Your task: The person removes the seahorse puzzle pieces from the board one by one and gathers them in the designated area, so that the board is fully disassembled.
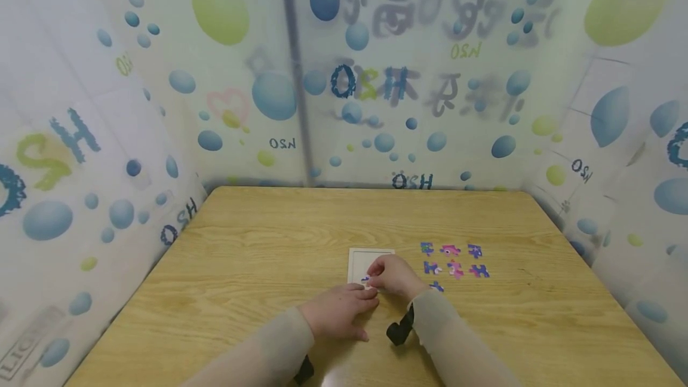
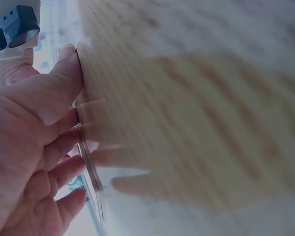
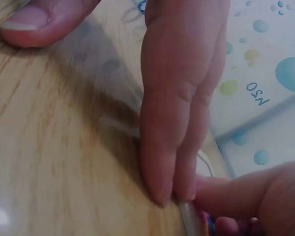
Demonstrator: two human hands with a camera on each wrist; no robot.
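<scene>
A small white puzzle tray with a raised border lies on the table, and a bit of purple and blue shows in its lower part. My left hand rests at the tray's near edge, its fingers straight; in the left wrist view the fingertips touch the tray's side. Over the tray's near right part, my right hand pinches a small jigsaw piece between thumb and fingers, which hide most of it. In the right wrist view, the right hand is at the lower right, beside coloured pieces.
Several loose purple and pink jigsaw pieces lie in rows to the right of the tray. One piece is partly behind the right forearm. The wooden table is bounded by patterned curtains at the back and sides.
</scene>
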